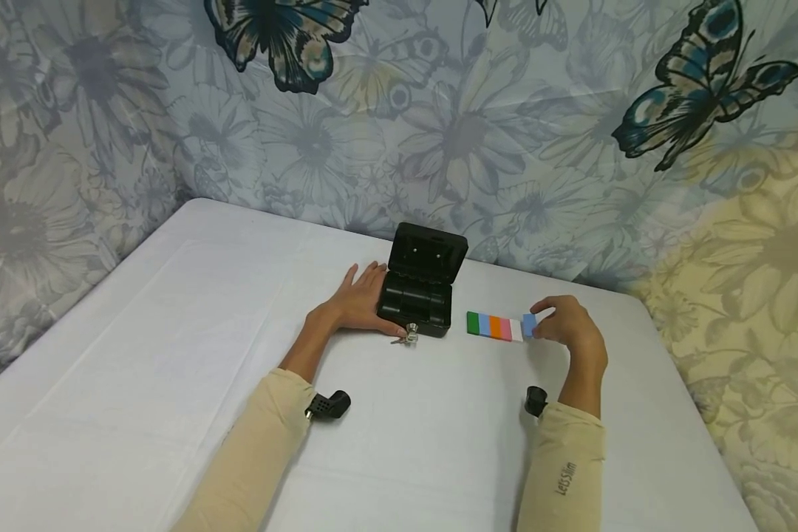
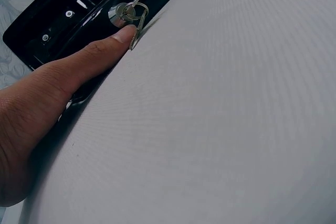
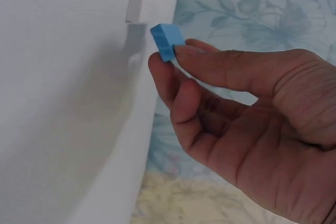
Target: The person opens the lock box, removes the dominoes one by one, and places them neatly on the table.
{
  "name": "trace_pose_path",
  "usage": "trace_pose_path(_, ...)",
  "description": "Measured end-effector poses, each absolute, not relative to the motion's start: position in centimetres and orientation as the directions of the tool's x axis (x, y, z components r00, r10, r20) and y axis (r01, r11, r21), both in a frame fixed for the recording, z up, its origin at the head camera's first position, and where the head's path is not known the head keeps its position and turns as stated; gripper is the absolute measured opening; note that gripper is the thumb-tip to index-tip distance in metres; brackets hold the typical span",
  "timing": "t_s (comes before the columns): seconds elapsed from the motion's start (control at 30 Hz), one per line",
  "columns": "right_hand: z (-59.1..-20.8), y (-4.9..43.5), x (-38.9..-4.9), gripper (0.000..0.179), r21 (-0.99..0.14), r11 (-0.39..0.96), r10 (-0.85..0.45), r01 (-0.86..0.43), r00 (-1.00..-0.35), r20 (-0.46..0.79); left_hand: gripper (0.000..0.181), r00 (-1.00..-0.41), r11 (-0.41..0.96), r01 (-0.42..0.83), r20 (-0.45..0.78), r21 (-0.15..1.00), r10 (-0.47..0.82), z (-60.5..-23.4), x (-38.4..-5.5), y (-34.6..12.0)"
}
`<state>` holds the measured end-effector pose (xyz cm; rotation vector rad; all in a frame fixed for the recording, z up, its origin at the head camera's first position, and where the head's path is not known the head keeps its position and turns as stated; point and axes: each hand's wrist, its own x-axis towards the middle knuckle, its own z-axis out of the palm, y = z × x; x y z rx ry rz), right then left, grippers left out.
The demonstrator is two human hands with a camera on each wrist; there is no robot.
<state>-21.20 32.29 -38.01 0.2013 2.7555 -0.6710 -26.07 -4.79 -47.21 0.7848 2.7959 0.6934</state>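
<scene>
A small black cash box (image 1: 414, 299) stands with its lid (image 1: 428, 253) raised. Keys on a ring (image 1: 408, 338) hang from the lock at its front. Along the box's left side lies my left hand (image 1: 361, 299), fingers stretched out, while the thumb (image 2: 94, 56) reaches across the front to just beside the lock. Between thumb and fingertips, my right hand (image 1: 567, 323) pinches a light blue block (image 3: 167, 40). That block is at the right end of a row of coloured blocks, nearest the white block (image 1: 516, 330); in the right wrist view it is held above the tabletop, casting a shadow.
The row also has a green block (image 1: 472, 323), another light blue one, an orange block (image 1: 495, 326) and a pink block (image 1: 506, 329), just right of the box. A white cloth covers the table (image 1: 399, 443). Behind hangs a patterned butterfly backdrop (image 1: 372, 148).
</scene>
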Motion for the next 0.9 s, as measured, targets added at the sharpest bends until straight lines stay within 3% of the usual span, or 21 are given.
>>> trace_pose_path(0.27,-38.20,32.47,-21.21,0.051,-0.376,0.897,0.077,0.232,-0.919,-0.386,0.131,-0.852,0.753,0.450,-0.022,0.480,0.523,-47.36,-26.14,-4.82)
trace_pose_path(0.9,-38.61,32.20,-21.25,0.045,-0.428,0.879,0.031,0.210,-0.921,-0.388,0.130,-0.851,0.759,0.455,-0.023,0.466,0.525,-47.25,-25.84,-4.87)
